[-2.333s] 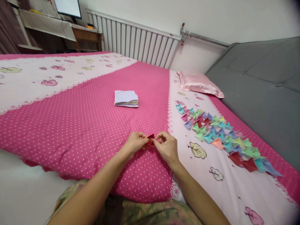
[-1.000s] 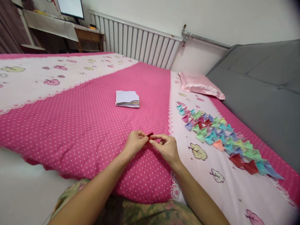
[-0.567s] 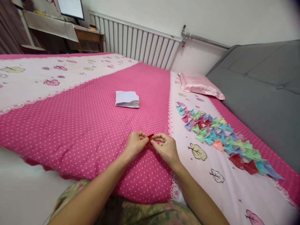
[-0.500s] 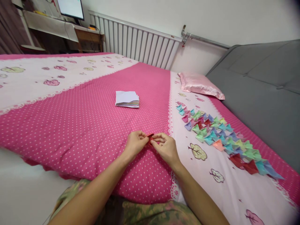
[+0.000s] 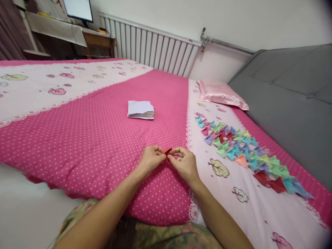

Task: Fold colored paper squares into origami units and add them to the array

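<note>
Between my two hands is a small piece of folded red paper (image 5: 168,152), held just above the pink dotted bedspread (image 5: 98,138). My left hand (image 5: 152,158) pinches its left side with thumb and fingers. On the other side my right hand (image 5: 183,162) grips it between thumb and fingertips. Fingers cover much of the paper, so its full shape is hidden. Beyond my hands lies a stack of paper sheets (image 5: 140,108), white on top with coloured edges. Several rows of small folded paper boats (image 5: 241,152) in many colours stand to the right.
A pink satin pillow (image 5: 221,94) rests by the grey padded headboard (image 5: 287,90). Behind the bed runs a white radiator (image 5: 150,43). At the far left a desk (image 5: 55,29) carries a monitor (image 5: 78,10).
My hands have drawn slightly apart, the right one a little to the right. More of the red paper shows between them. The stack and the boats have not moved.
</note>
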Demonstrator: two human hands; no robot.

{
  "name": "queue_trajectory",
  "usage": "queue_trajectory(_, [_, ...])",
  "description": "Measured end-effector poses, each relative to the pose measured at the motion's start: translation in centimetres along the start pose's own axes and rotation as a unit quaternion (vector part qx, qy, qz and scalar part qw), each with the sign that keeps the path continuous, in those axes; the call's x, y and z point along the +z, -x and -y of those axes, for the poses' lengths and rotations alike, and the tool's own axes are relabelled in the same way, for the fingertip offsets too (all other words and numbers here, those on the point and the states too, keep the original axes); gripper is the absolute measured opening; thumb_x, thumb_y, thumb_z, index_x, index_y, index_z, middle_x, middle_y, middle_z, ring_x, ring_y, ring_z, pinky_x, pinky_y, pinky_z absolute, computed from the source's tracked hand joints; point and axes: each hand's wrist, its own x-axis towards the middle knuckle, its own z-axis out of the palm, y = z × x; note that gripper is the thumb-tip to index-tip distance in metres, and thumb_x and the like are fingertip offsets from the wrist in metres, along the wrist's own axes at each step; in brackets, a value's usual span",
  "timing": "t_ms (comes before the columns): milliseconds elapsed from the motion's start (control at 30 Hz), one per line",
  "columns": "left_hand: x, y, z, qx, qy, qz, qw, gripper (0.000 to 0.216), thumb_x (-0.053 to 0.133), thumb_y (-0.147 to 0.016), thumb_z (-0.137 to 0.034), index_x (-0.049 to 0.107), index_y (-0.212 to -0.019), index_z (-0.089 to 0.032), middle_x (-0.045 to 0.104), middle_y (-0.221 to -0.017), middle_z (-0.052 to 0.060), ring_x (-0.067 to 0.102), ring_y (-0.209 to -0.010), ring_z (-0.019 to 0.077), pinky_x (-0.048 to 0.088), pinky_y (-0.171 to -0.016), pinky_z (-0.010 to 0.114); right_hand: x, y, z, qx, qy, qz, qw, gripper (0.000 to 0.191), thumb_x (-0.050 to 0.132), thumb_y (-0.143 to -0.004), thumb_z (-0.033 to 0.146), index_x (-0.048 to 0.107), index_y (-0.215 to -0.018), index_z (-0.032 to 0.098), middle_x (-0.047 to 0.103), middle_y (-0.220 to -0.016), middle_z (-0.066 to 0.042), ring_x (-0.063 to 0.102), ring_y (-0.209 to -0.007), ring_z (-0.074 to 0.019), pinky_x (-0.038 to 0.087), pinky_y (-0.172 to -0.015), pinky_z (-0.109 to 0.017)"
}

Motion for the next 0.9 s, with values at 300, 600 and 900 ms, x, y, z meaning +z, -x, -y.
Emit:
queue_trajectory(300, [-0.1, 0.1, -0.1, -0.002, 0.029, -0.005, 1.000, 0.010, 0.057, -0.055, -0.005, 0.051, -0.057, -0.013, 0.054, -0.045, -0.001, 0.044, -0.039, 0.0058, 0.031, -0.041, 0.017, 0.1, 0.1, 0.1, -0.031, 0.019, 0.017, 0.999, 0.015, 0.058, -0.070, 0.025, 0.059, -0.081, 0.015, 0.069, -0.075, -0.006, 0.060, -0.050, -0.0121, 0.045, -0.046, -0.022])
queue_trajectory(600, [-0.8, -0.2, -0.2, -0.012, 0.094, 0.022, 0.995, 0.010, 0.058, -0.055, -0.004, 0.053, -0.060, -0.012, 0.060, -0.051, 0.002, 0.054, -0.045, 0.0082, 0.038, -0.047, 0.018, -0.6, 0.7, 1.1, -0.112, 0.111, 0.066, 0.985, 0.017, 0.047, -0.079, 0.020, 0.052, -0.096, 0.019, 0.068, -0.092, -0.006, 0.063, -0.061, -0.0131, 0.046, -0.054, -0.023])
queue_trajectory(900, [-0.7, 0.0, -0.7, -0.010, 0.097, 0.000, 0.995, 0.013, 0.063, -0.057, -0.005, 0.053, -0.061, -0.012, 0.058, -0.048, 0.000, 0.053, -0.043, 0.0079, 0.037, -0.046, 0.017, -0.1, 0.7, 0.7, -0.085, 0.037, 0.050, 0.994, 0.021, 0.043, -0.078, 0.015, 0.054, -0.095, 0.017, 0.066, -0.093, -0.008, 0.059, -0.055, -0.0104, 0.045, -0.050, -0.021])
